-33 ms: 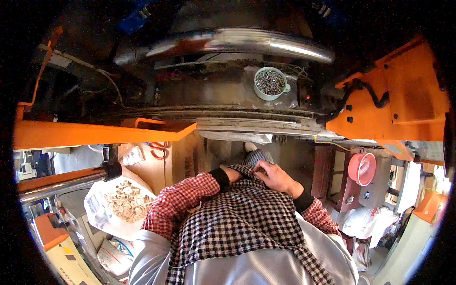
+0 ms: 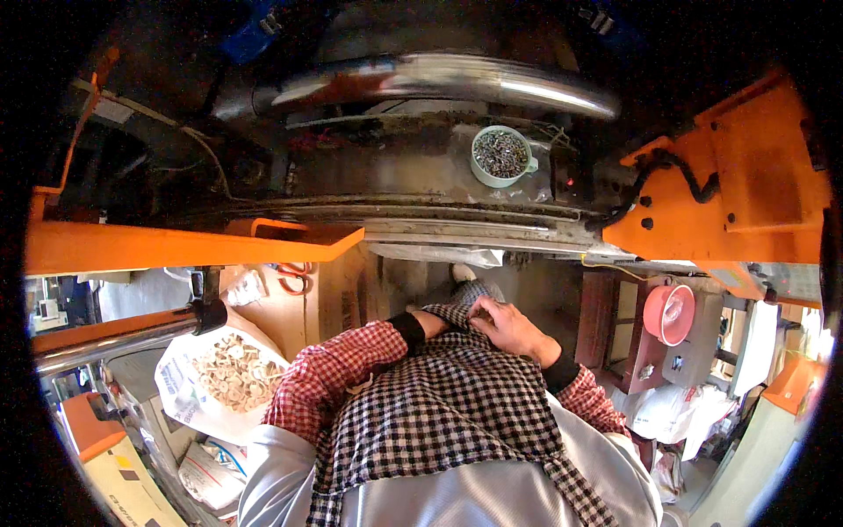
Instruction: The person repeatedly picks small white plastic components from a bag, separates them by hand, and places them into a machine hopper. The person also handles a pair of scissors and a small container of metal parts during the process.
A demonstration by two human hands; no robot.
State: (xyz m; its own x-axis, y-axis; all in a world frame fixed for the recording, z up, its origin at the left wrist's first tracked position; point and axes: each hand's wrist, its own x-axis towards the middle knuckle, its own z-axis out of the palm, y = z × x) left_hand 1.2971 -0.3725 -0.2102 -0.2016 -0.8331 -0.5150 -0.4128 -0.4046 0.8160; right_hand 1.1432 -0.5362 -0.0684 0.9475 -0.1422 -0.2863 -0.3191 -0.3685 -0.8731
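Note:
A black-and-white checked apron (image 2: 430, 386) covers my front and lap. My right hand (image 2: 511, 328) is closed at the apron's upper edge, with its thumb and fingers bent against the gathered cloth. My left hand (image 2: 432, 323) reaches under that same edge; only its wrist side shows and the fingers are hidden by the cloth. Ahead on the dark machine bed (image 2: 395, 171) stands a pale green cup (image 2: 532, 165) full of small metal pieces (image 2: 500, 154), apart from both hands.
Orange machine arms (image 2: 176, 246) flank me on both sides, and a shiny roller (image 2: 439, 77) crosses ahead. To my left, a white bag (image 2: 183, 391) holds small pale pieces (image 2: 235, 369), near orange-handled scissors (image 2: 292, 277). A pink basin (image 2: 652, 314) stands on the right.

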